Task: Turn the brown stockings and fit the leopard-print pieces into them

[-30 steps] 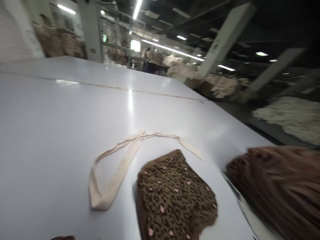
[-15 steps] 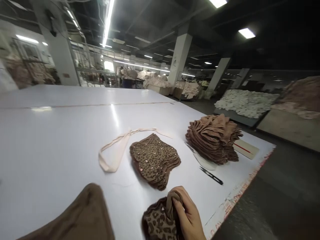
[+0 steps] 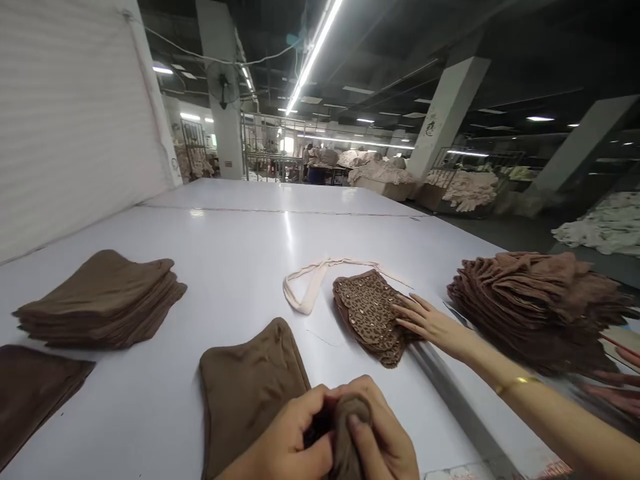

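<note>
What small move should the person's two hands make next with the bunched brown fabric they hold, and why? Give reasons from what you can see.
Probably spread the bunched brown piece flat and lay it on the single brown piece just ahead. Both the left hand and the right hand pinch it crumpled, while the stack at the left lies flat. A co-worker's hand rests on the leopard-print pile, so keep away from it.

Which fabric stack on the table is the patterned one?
The leopard-print stack mid-table beside the cream strap; a co-worker's hand rests on it. The others are plain brown.
</note>
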The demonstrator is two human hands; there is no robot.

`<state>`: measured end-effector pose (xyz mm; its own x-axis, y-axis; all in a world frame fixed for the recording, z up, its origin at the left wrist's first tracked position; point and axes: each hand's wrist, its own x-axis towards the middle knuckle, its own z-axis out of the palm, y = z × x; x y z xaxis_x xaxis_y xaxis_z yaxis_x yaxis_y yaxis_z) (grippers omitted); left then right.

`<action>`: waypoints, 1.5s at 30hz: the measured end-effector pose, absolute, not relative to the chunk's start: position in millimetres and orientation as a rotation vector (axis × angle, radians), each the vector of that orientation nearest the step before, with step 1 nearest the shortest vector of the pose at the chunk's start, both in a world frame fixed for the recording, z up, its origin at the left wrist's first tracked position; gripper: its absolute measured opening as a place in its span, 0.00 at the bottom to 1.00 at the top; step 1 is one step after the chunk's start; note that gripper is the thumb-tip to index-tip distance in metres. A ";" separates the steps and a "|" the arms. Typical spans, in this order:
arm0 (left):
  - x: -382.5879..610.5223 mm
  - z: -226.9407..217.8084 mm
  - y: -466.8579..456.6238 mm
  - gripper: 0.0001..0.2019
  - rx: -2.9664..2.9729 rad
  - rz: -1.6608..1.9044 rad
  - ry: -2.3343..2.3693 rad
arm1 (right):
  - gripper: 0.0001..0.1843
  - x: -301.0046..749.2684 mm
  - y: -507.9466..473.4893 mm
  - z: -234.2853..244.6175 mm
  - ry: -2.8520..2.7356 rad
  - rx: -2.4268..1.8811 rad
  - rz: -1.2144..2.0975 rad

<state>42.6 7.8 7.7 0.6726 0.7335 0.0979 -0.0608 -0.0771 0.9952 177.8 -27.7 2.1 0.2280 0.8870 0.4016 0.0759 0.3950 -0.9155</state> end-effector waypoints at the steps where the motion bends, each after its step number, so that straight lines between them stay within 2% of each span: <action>1: 50.4 6.4 7.4 0.18 1.429 0.734 0.598 | 0.14 185.5 -22.4 1.3 -1.168 -1.070 0.737; 3: 59.6 1.3 4.8 0.23 1.364 0.786 0.662 | 0.12 202.1 -7.0 -0.9 -1.041 -1.165 0.754; 6: 59.7 -6.2 4.3 0.27 1.393 0.804 0.757 | 0.16 217.3 22.2 -2.7 -0.896 -1.212 0.842; 12: 42.7 -3.0 42.0 0.26 1.346 0.860 0.851 | 0.30 209.0 51.8 7.4 -1.077 -1.135 1.383; 14: 38.8 1.9 57.0 0.24 1.363 0.836 0.849 | 0.29 208.1 53.6 6.7 -1.166 -1.153 1.475; 17: 36.0 15.3 68.9 0.16 1.532 0.933 1.012 | 0.20 212.2 59.4 -0.5 -1.179 -1.266 1.402; 19: 36.2 26.1 70.2 0.11 1.850 1.108 1.175 | 0.20 216.0 65.5 -6.1 -1.141 -1.328 1.299; 21: 38.9 32.9 70.4 0.13 2.254 1.172 1.209 | 0.20 218.6 70.9 -10.2 -1.100 -1.363 1.204; 23: 43.9 32.1 73.2 0.14 2.548 1.066 1.178 | 0.20 219.1 73.9 -12.7 -1.068 -1.377 1.157; 28: 53.9 5.5 90.2 0.15 2.840 0.912 0.888 | 0.21 220.1 77.6 -12.7 -0.971 -1.389 1.103; 32: 52.4 -11.2 90.9 0.13 2.634 0.896 0.617 | 0.17 226.3 87.6 -10.4 -0.911 -1.396 0.998; 36: 44.7 -10.5 86.9 0.12 2.125 0.789 0.538 | 0.15 227.6 93.1 -12.0 -1.082 -1.306 1.082; 39: 36.7 1.8 94.5 0.11 1.817 0.778 0.780 | 0.09 225.8 87.8 -8.4 -1.355 -1.168 1.141; 42: 34.3 13.1 105.9 0.05 1.726 0.857 1.090 | 0.08 224.7 81.3 0.7 -1.643 -1.003 1.160; 45: 41.4 10.7 109.1 0.08 1.680 0.638 0.967 | 0.09 224.4 78.3 7.2 -1.760 -0.942 1.077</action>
